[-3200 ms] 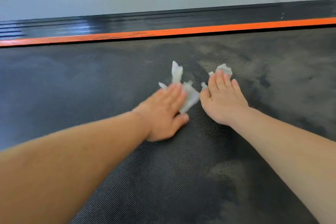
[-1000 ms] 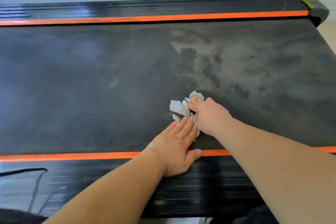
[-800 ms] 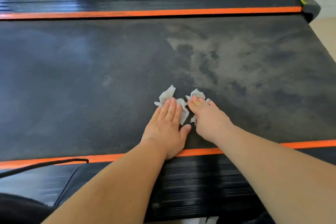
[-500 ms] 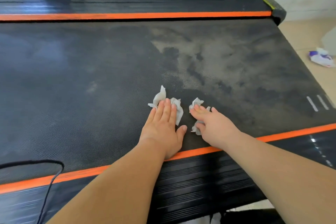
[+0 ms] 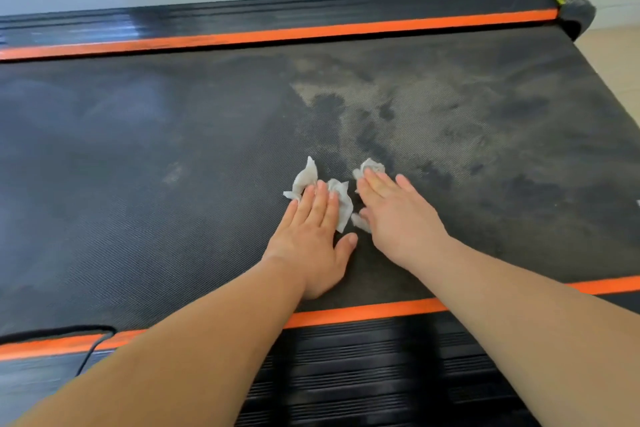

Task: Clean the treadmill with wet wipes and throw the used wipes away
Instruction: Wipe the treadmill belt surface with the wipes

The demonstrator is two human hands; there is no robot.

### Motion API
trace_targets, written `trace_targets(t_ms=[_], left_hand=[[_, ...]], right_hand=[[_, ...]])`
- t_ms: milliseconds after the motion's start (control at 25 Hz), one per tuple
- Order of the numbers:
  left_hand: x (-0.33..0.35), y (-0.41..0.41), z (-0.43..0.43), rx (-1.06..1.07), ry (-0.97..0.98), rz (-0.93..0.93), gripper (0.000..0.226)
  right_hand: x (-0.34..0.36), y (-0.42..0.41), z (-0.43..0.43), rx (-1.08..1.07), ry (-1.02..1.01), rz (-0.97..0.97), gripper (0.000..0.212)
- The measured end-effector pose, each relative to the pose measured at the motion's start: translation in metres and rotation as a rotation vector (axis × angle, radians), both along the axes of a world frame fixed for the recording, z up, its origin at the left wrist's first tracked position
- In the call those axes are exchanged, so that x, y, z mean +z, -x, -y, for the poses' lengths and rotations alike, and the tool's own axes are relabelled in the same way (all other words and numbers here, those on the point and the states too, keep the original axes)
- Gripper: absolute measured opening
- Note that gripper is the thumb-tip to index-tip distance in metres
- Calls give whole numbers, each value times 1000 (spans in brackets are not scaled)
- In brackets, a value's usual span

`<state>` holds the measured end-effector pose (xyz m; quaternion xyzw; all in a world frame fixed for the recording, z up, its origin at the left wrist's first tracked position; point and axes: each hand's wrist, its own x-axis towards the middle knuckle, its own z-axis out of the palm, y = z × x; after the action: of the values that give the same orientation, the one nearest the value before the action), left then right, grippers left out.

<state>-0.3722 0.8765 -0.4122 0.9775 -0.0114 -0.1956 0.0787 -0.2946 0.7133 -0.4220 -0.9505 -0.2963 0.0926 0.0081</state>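
**Position of hands and wipes.** The left hand (image 5: 311,239) lay flat on the treadmill belt (image 5: 173,166), fingers straight and close together, thumb spread toward the right. Under its fingers was the first wipe (image 5: 341,199), white and crumpled, pressed to the belt rather than gripped. One corner stood up beyond the fingertips on the left. A flap showed to the right of the index finger, above the thumb.

The right hand (image 5: 398,218) lay just beside the left, likewise flat with fingers extended. It pressed down on the second wipe (image 5: 372,166). A crumpled lump of that wipe projected past the fingertips, and a small scrap showed at the thumb side. The hands were near each other but apart, and a narrow strip of belt separated the two wipes.

Both wipes sat on the near half of the belt, toward its right end. They lay at the edge of a pale dusty patch (image 5: 415,107) that spread off to the right and toward the far orange stripe (image 5: 311,33). The belt to the left looked darker.

**Limits of observation.** Each hand covered most of its wipe, so neither the full extent nor any soiling could be judged. The right thumb was largely hidden beneath the hand. The ribbed near side rail (image 5: 363,374) was blurred. A black cable (image 5: 93,347) crossed the near orange stripe (image 5: 363,310) at lower left, and its lower run was lost behind the left forearm. The frame edge cut off the belt on the left, and both forearms ran out of the frame at the bottom.
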Motion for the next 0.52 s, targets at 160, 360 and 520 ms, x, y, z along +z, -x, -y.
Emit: trace_targets(t_ms=[160,360,520], left_hand=[[-4,-23,3,92,6,-6,78],[-2,9,25,-308,22,0,83],[-1,21,13,-126,-35,3,76]], right_hand=[[-1,-12,30,-214,50,46,66],[19,12,22,-114,158,194,32],[43,33,28,-148,176,-72,27]])
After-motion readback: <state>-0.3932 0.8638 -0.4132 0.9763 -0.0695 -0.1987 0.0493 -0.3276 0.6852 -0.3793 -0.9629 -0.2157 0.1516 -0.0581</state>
